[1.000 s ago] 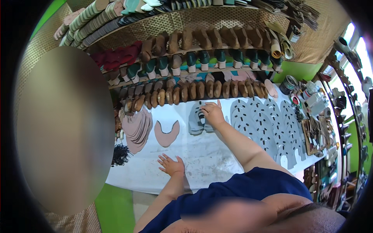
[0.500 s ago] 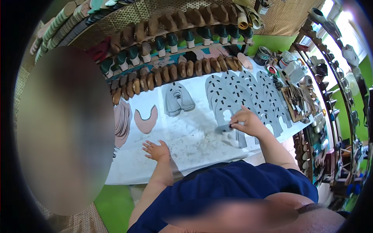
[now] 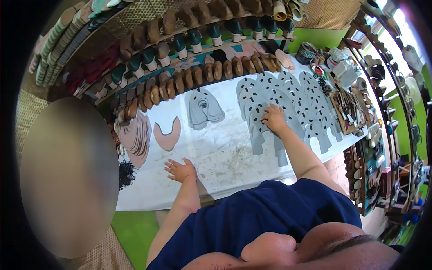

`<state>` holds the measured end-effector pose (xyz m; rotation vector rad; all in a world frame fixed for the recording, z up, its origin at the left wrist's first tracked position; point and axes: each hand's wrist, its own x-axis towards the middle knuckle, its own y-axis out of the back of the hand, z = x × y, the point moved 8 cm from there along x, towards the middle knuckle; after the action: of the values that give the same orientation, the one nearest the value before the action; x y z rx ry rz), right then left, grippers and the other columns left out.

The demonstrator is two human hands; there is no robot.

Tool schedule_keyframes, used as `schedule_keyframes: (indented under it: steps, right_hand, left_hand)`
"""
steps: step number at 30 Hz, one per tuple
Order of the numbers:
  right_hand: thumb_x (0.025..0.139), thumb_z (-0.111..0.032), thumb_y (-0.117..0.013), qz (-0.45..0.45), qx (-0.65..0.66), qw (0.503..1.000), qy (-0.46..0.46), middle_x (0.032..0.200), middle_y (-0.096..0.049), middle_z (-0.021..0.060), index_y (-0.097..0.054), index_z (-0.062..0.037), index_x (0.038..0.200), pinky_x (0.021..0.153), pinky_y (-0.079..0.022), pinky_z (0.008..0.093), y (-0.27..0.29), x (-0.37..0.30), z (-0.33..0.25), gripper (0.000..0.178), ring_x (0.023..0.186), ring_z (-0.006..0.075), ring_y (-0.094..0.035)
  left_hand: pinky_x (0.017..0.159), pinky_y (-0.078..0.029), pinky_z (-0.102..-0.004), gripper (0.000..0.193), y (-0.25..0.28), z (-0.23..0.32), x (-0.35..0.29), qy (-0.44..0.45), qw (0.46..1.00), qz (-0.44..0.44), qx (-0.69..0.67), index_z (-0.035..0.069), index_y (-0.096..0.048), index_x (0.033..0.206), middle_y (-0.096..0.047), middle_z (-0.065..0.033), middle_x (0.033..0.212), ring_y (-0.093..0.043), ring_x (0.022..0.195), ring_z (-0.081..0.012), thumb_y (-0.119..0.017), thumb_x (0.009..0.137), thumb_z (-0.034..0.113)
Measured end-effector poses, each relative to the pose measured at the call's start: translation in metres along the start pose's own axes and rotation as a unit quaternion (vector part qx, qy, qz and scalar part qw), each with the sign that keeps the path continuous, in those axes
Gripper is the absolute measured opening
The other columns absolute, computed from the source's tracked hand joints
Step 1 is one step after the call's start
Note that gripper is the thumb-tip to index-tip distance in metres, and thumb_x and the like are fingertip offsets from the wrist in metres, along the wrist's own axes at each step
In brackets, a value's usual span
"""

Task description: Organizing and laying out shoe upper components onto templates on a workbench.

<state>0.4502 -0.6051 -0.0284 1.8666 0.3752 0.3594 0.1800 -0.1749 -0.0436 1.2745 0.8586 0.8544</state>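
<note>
My left hand (image 3: 181, 170) lies flat on the white-covered table (image 3: 216, 168), fingers spread, holding nothing. Just beyond it is a pink U-shaped cut piece (image 3: 167, 140). Over the rows of overlapping grey U-shaped shoe-upper pieces (image 3: 257, 135), my right hand (image 3: 275, 120) reaches down with bent fingers drawn together. Its fingertips touch a grey piece near the small black strips dotted over the rows. Whatever may be between them is too small to make out. A stack of grey uppers (image 3: 196, 112) sits left of the rows.
Fanned pink pieces (image 3: 135, 137) and a black stringy bundle (image 3: 127, 174) lie at the left. Brown shoe lasts (image 3: 189, 77) line the back, below shelves of more lasts. A tin can (image 3: 306, 54) and a tool rack (image 3: 345, 112) stand at the right. A blurred shape fills the left.
My right hand has moved farther away from me, from the near ends of the grey pieces onto their middle. The small dark thing in its fingers no longer shows. My left hand stays put.
</note>
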Motion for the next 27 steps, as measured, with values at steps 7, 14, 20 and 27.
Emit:
schedule_keyframes:
  steps: [7,14,20,27]
  right_hand:
    - [0.074,-0.023,-0.078,-0.06,-0.012,0.998,0.032,0.13,-0.059,0.0019,-0.075,-0.0218,0.096,0.11,-0.024,0.0665,-0.001,0.024,-0.02,0.022,0.14,0.0291,-0.037]
    - [0.083,-0.031,-0.071,-0.022,0.14,0.989,0.031,0.118,-0.066,0.0181,-0.068,-0.0039,0.117,0.098,-0.047,0.0406,-0.017,0.143,-0.115,0.044,0.108,0.0349,-0.062]
    - [0.09,-0.041,-0.063,0.0,0.163,0.986,-0.021,0.122,-0.066,0.019,-0.065,-0.0048,0.124,0.101,-0.046,0.0428,-0.057,0.242,-0.187,0.049,0.117,0.0361,-0.06]
    - [0.088,-0.04,-0.066,-0.092,0.074,0.991,-0.065,0.124,-0.067,0.0114,-0.068,-0.0137,0.122,0.108,-0.036,0.0562,-0.074,0.247,-0.217,0.043,0.123,0.0315,-0.057]
  left_hand:
    - [0.118,-0.013,-0.0604,0.083,0.001,-0.006,0.004,0.009,1.0,-0.017,-0.006,0.007,-0.021,0.157,-0.014,-0.0159,0.165,-0.011,0.152,-0.0352,-0.051,0.092,0.048]
    - [0.118,-0.011,-0.0611,0.085,0.005,-0.007,0.004,0.002,0.999,-0.023,-0.025,0.006,-0.02,0.157,-0.013,-0.0167,0.165,-0.01,0.152,-0.0375,-0.055,0.09,0.045]
    - [0.118,-0.01,-0.0607,0.085,0.0,0.0,0.007,-0.006,0.999,-0.027,-0.022,0.006,-0.019,0.157,-0.013,-0.0174,0.165,-0.009,0.152,-0.0372,-0.054,0.09,0.045]
    - [0.118,-0.008,-0.0602,0.085,-0.001,-0.005,0.008,0.005,0.999,-0.047,-0.021,0.007,-0.019,0.157,-0.012,-0.0173,0.165,-0.007,0.153,-0.0365,-0.053,0.091,0.045]
